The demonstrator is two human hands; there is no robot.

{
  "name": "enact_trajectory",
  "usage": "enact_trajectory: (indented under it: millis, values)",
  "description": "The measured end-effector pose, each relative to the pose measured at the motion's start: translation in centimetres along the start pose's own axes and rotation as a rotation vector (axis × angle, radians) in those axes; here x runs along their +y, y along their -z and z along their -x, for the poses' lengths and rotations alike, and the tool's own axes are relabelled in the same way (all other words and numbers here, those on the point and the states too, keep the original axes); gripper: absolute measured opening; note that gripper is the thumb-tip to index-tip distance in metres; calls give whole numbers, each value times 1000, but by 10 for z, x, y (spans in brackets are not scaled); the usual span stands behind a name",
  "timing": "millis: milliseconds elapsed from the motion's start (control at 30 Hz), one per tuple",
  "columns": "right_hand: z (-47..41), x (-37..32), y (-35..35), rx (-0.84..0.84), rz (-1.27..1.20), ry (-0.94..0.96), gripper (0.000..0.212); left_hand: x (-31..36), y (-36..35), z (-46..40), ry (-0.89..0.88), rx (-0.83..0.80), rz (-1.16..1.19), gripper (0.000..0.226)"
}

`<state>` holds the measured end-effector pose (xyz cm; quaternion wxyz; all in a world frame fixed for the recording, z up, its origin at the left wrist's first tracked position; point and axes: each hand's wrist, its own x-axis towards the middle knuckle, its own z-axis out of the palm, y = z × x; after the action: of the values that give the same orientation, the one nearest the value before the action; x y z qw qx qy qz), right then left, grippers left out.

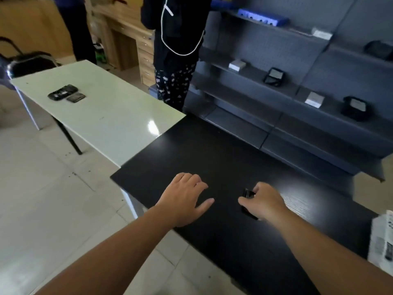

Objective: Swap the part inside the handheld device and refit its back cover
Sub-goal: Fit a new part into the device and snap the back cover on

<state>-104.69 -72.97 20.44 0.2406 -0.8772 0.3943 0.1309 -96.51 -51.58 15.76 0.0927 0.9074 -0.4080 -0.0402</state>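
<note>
With the right hand (264,200) closed on a small dark part (248,193) over the black bench (212,150) and the left hand (185,196) lying open and empty, a firm, level grip suited the carry.

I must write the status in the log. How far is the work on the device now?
Done: nothing that shows clearly. In hand: the right hand is closed around a small dark device on the black table; the left hand lies flat and empty beside it. Whether its cover is on or off is hidden. Left, probably: the swap and refitting the cover. Another opened device lies on the white table.
</note>
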Motion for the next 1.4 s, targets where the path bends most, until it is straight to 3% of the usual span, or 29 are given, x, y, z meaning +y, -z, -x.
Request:
enact_trajectory:
  millis: [300,633,933,1400]
  values:
    - [-9,-162,-67,-40,6,66,45,-153,35,19,135,35,-4,70]
    - [-87,-318,-119,-71,44,146,54,-311,59,-21,211,-25,11,61]
    - [-121,-465,-152,-101,39,196,52,-456,93,-52,189,-30,8,63]
    - [-153,-706,-242,-43,35,48,46,-733,127,-93,37,-87,45,60]
